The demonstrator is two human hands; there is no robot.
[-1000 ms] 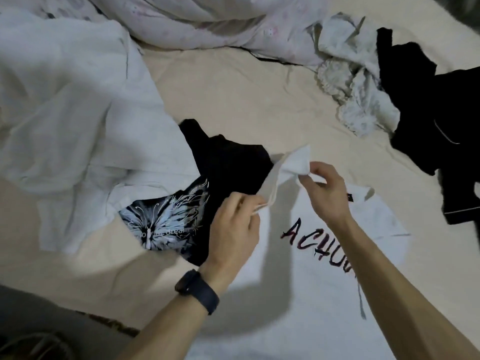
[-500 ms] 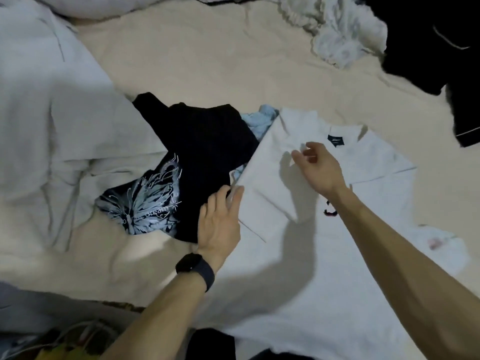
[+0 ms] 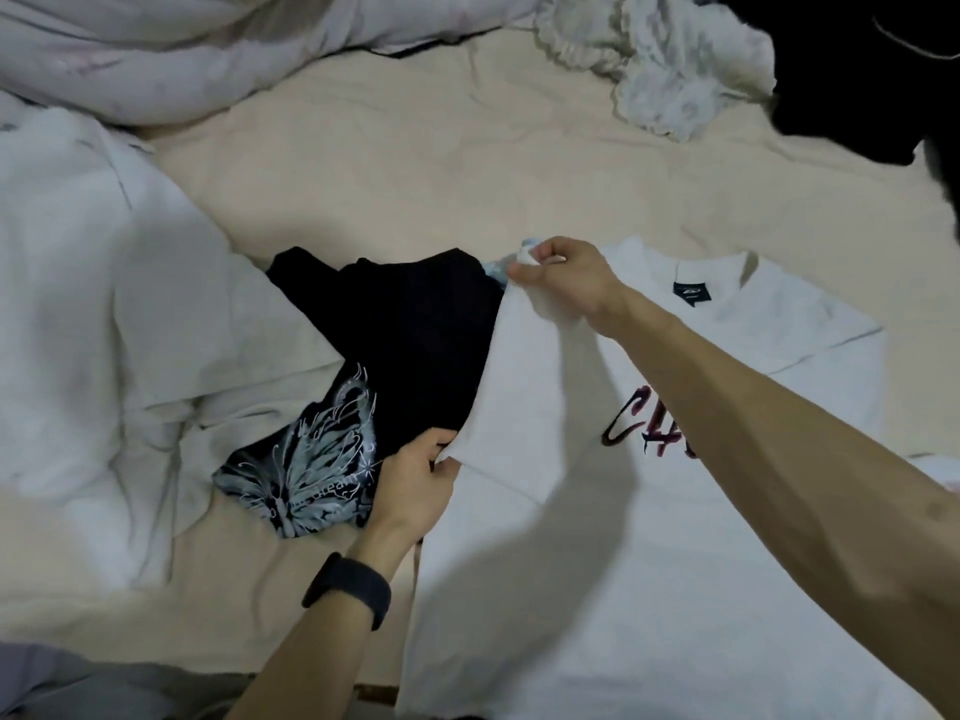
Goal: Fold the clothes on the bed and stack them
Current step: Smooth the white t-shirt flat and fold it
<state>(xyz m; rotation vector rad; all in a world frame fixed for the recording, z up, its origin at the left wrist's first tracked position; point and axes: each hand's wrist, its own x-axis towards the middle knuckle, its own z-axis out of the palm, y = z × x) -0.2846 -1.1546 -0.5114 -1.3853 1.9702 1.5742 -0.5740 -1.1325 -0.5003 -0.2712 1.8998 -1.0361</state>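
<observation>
A white T-shirt (image 3: 613, 563) with dark red lettering lies face up on the beige bed sheet (image 3: 415, 168), its collar pointing away from me. My right hand (image 3: 563, 275) pinches the top corner of its left sleeve. My left hand (image 3: 415, 485), a black watch on its wrist, grips the sleeve's lower edge. The sleeve is stretched between both hands and lifted a little. Left of it lies a crumpled black T-shirt (image 3: 405, 345) with a pale butterfly print, with a bit of light blue cloth (image 3: 496, 267) showing behind it.
A large white garment (image 3: 98, 314) is spread at the left. A pale quilt (image 3: 208, 49) is bunched at the back left. A white frilly garment (image 3: 660, 65) and black clothes (image 3: 857, 80) lie at the back right.
The sleeve lay folded over the shirt's chest with both hands flat on it. Now both hands grip it and have drawn it back out to the left, uncovering the lettering.
</observation>
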